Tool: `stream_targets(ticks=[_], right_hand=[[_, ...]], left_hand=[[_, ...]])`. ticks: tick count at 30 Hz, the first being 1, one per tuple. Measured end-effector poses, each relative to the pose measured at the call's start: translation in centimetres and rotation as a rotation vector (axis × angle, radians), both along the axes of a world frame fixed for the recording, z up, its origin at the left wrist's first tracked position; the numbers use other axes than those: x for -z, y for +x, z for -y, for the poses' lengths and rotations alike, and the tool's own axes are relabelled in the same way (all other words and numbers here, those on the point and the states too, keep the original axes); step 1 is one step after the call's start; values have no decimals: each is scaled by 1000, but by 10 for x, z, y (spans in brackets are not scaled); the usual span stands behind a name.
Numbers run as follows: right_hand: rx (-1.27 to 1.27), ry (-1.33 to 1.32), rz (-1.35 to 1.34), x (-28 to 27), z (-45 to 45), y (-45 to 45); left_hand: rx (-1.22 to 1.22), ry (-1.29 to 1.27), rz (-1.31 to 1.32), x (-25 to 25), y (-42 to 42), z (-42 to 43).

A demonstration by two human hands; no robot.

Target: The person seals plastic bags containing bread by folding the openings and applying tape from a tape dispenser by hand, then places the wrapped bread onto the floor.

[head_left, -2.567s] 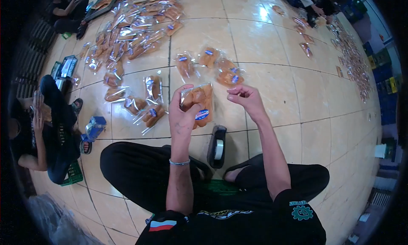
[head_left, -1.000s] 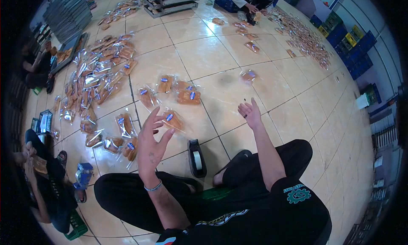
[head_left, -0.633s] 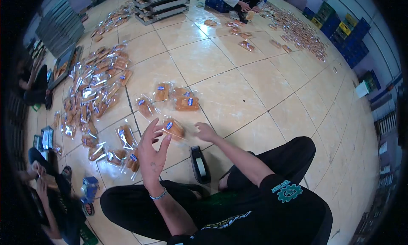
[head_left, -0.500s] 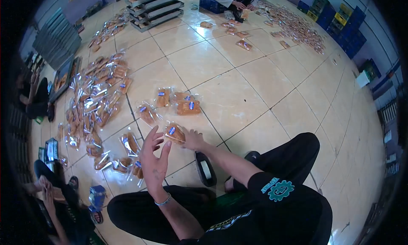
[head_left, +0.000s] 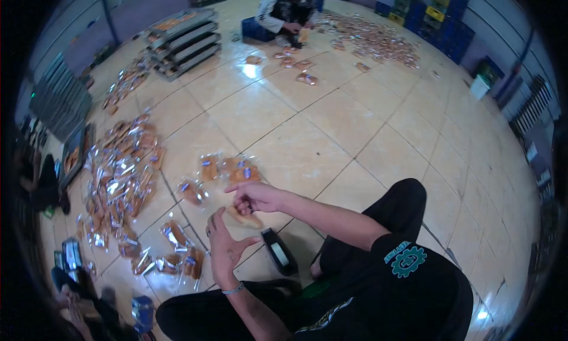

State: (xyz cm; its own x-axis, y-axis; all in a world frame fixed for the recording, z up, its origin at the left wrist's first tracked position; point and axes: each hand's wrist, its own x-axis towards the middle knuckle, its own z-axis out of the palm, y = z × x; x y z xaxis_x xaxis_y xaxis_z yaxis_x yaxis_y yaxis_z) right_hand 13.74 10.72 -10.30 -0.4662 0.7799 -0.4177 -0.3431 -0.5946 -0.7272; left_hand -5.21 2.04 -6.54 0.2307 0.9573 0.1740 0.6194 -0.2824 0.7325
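Observation:
My right hand (head_left: 255,198) is at the middle, index finger stretched left and the other fingers curled in on a bread packet (head_left: 246,218). The packet is tilted on its side, and its label does not show. My left hand (head_left: 226,249) is raised just left of it, fingers and thumb apart, holding nothing. Beyond my hands, packed bread rolls with blue labels (head_left: 245,173) lie on the tiles, with another packet (head_left: 192,191) to their left. A black oblong holder with a white strip (head_left: 278,251), perhaps a tape dispenser, stands by my legs.
A large heap of bread packets (head_left: 121,175) spreads on the left, several loose ones (head_left: 174,234) nearer me. Stacked metal trays (head_left: 183,42) stand behind. At the back a co-worker (head_left: 287,15) sits near another heap (head_left: 373,39). Crates (head_left: 447,33) line the wall; other people sit at left.
My view has shifted. My right hand has gone from lying beside the packet to curling over it, and the packet has turned and moved closer to me. My left hand stays open.

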Motion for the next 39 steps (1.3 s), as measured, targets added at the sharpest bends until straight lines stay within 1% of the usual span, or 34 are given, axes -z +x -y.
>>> stream_targets(ticks=[1,2,3,4,5,7,9,10,11,12,13,14,15,17,18,19,20,21,23,24,26,27,28,29,30,31,32,33,35,36,38,39], right_hand=[[53,-67,-206,-20,6,7],[95,-52,-200,-37,12,13],[96,-69,-264,-51,20,17],[93,-86,-328,-65,30,24],[122,-77,-325,-77,42,29],[164,27,-290,-95,63,35],[181,4,-327,-103,78,47],[235,315,105,-120,91,52],[279,619,537,-130,98,57],[267,620,515,-132,99,62],[375,1075,812,-133,99,66],[402,1312,935,-131,98,67],[467,1544,1067,-128,98,68],[253,1446,1120,-114,94,71],[22,1174,1085,-124,93,73],[5,1179,1056,-126,90,78],[-25,1158,911,-125,87,81],[-60,1128,766,-127,86,83],[-107,876,687,-140,87,90],[-134,871,670,-136,83,100],[55,402,128,-119,70,115],[40,397,126,-94,65,114],[-39,731,778,-59,61,113],[-118,1056,1443,-42,60,112],[-113,1070,1442,-41,65,106],[-175,902,1153,-39,76,98],[-231,743,875,-42,78,96],[-217,749,891,-48,76,96],[-202,1134,1221,-58,78,88],[-156,1145,1188,-63,78,88],[-112,1128,1171,-97,85,83],[-83,1110,1137,-112,90,81]], left_hand=[[7,81,29,0,13,0],[-12,80,132,3,26,-4],[31,82,140,0,41,-5],[-56,108,581,-4,58,-5],[-156,119,1019,-6,69,-4],[-142,120,1025,-2,74,-5],[-60,107,963,2,69,-9],[-36,73,908,13,61,-13],[-45,82,894,10,57,-12],[21,61,850,6,54,-10],[79,35,806,0,52,-5],[109,2,812,-8,54,0],[80,7,802,-13,54,3],[349,-141,868,-21,54,7],[322,-137,861,-22,54,8],[340,-136,789,-22,53,8],[355,-142,715,-22,51,10],[316,-150,703,-23,53,11],[274,131,672,-25,61,9],[244,126,668,-28,61,7],[40,156,868,-33,59,5],[23,157,868,-32,53,5],[-52,87,939,-31,44,3],[-122,26,1013,-30,40,0],[-159,4,1051,-27,37,-2],[-144,8,1042,-24,33,0],[-162,-35,978,-22,34,-1],[-181,-84,919,-19,37,-2],[-109,-145,944,-12,48,-1],[-46,-8,681,-11,59,0],[59,282,183,-13,73,3],[67,289,189,-12,78,4]])
